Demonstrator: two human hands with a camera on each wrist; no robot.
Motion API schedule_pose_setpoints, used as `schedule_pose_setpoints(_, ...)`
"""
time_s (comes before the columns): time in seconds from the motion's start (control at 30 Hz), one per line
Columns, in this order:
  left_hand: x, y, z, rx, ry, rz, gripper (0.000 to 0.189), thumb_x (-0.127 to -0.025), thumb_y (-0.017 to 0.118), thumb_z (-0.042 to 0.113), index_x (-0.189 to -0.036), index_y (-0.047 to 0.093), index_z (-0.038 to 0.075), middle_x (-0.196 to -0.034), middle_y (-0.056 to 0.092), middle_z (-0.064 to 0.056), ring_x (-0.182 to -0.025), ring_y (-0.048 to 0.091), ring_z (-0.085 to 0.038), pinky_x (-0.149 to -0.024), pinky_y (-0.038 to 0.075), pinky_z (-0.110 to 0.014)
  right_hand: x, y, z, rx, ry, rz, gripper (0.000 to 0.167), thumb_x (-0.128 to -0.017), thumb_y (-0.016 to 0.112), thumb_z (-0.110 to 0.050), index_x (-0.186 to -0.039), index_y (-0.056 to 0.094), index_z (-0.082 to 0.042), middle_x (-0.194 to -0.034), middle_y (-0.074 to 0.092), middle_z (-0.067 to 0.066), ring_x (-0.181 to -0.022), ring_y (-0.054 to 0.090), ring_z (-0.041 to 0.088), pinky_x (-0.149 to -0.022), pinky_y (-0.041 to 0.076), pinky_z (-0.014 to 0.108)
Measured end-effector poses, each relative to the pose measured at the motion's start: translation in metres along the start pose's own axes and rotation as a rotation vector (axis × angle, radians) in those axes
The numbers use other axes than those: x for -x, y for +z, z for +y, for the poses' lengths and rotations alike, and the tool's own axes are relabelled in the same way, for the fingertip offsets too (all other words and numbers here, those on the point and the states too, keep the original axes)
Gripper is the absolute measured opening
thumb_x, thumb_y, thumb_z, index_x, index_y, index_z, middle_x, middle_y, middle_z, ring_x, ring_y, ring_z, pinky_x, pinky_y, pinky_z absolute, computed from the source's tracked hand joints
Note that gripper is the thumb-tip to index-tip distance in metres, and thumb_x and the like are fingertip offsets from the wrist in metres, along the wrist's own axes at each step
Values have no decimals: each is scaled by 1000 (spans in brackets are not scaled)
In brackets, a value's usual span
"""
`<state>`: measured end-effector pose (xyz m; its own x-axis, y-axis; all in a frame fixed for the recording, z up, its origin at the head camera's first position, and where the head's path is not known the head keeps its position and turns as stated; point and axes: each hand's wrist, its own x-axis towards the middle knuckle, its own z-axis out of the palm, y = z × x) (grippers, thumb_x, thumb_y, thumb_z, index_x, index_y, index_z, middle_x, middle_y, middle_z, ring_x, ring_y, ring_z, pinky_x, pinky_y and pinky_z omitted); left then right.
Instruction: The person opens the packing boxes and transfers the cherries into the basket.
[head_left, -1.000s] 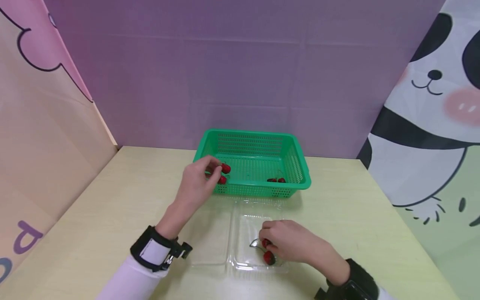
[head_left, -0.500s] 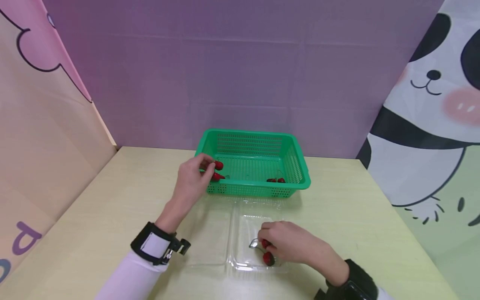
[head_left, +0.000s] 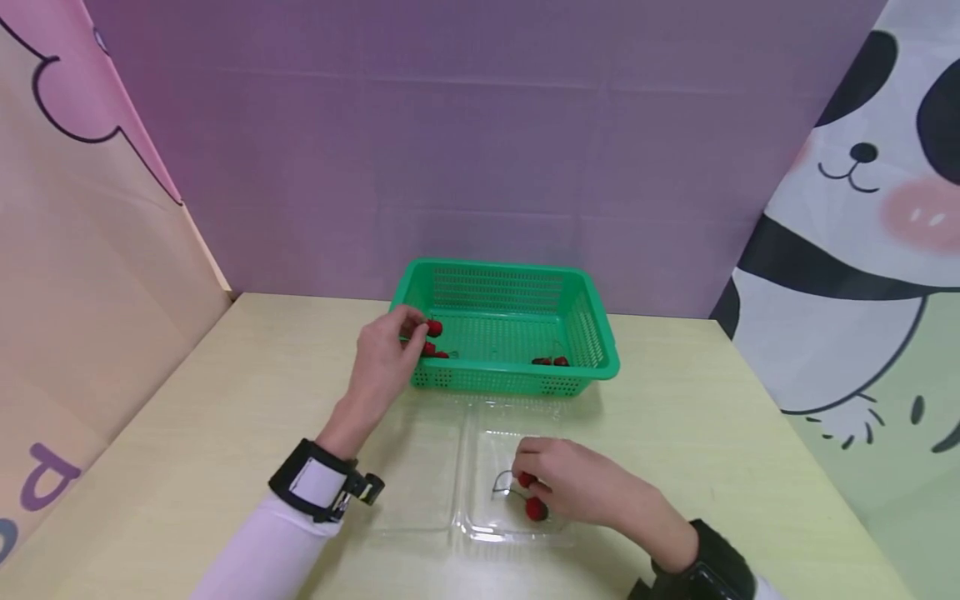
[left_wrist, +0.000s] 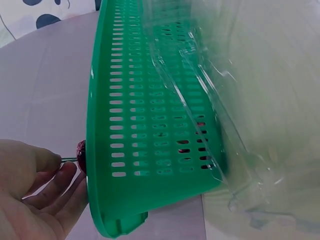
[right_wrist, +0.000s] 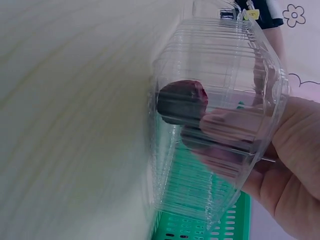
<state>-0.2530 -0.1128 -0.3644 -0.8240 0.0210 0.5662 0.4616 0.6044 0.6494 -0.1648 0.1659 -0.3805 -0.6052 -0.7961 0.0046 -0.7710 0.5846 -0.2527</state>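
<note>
My left hand is at the green basket's left front corner, pinching a red cherry over the rim. In the left wrist view, thumb and fingertip grip its thin stem, and the cherry hangs by the rim of the basket. Below that hand, more cherries lie in the basket, partly hidden. My right hand reaches into a clear plastic clamshell box, fingers around one cherry. A second cherry is in the box beneath the fingers, its stem pointing left.
Small dark red cherries lie at the basket's right front. The box's transparent lid spreads flat to the left on the pale wooden table. A purple cloth wall stands behind the basket.
My left hand has shifted a little left with its cherry, toward the basket's left side. My right hand and the cherries under it have moved only slightly left.
</note>
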Motion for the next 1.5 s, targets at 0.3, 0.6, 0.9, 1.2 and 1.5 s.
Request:
schedule_pose_setpoints(0.3, 4, -1, -5, -43, -9, -26, 6, -97, 69, 4, -102, 69, 0, -86, 70, -11, -73, 65, -21, -62, 54, -34, 0, -1, -1, -7, -8, 47, 14, -89, 77, -1, -90, 69, -12, -89, 59, -8, -80, 54, 5, -72, 53, 20)
schedule_pose_setpoints(0.6, 5, 0, -7, -52, -30, -36, 6, -97, 69, 4, -101, 70, 0, -86, 70, -10, -75, 64, -22, -64, 55, -35, 1, -1, 0, -18, -40, 111, 14, -89, 77, 0, -94, 70, -11, -94, 62, -6, -84, 58, 6, -75, 54, 21)
schedule_pose_setpoints(0.9, 6, 0, -8, -73, -47, -41, 6, -95, 71, 4, -100, 70, -1, -92, 70, -13, -83, 66, -27, -72, 56, -39, 0, 1, 3, 0, -94, 219, 14, -88, 78, 2, -96, 72, -7, -96, 65, -3, -86, 62, 8, -77, 55, 21)
schedule_pose_setpoints(1.2, 5, -1, -10, -78, -28, -20, 8, -93, 71, 2, -99, 70, -3, -96, 68, -19, -88, 65, -32, -76, 56, -42, -1, 0, 6, 9, -131, 306, 17, -85, 79, 5, -96, 72, -6, -96, 65, 0, -87, 64, 11, -77, 56, 23)
schedule_pose_setpoints(1.5, 6, -3, -11, -86, -4, -9, 7, -92, 70, 1, -98, 71, -2, -96, 69, -17, -92, 67, -32, -81, 56, -43, 0, -1, 9, 1, -65, 373, 19, -84, 80, 5, -97, 71, -6, -94, 64, -2, -84, 64, 10, -76, 56, 23)
